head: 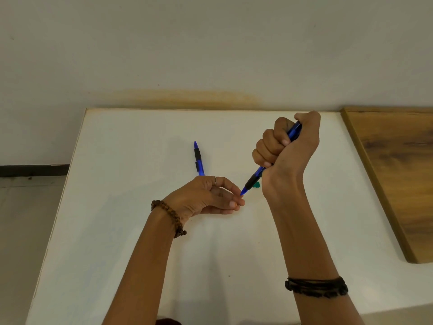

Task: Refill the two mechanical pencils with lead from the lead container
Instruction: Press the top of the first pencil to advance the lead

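My right hand (287, 146) fists a blue pencil (254, 179), tip w/ my left hand (210, 195), its fingertips pinched together. 2nd pencil (198, 158) lies on surface (140, 137).

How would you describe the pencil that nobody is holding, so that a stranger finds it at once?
Look at the white table, a little left of its middle. Just beyond the left hand lies a blue pencil with a black grip, tip pointing to the far wall. Unlike the matching pencil gripped in the right hand, it rests flat, untouched.
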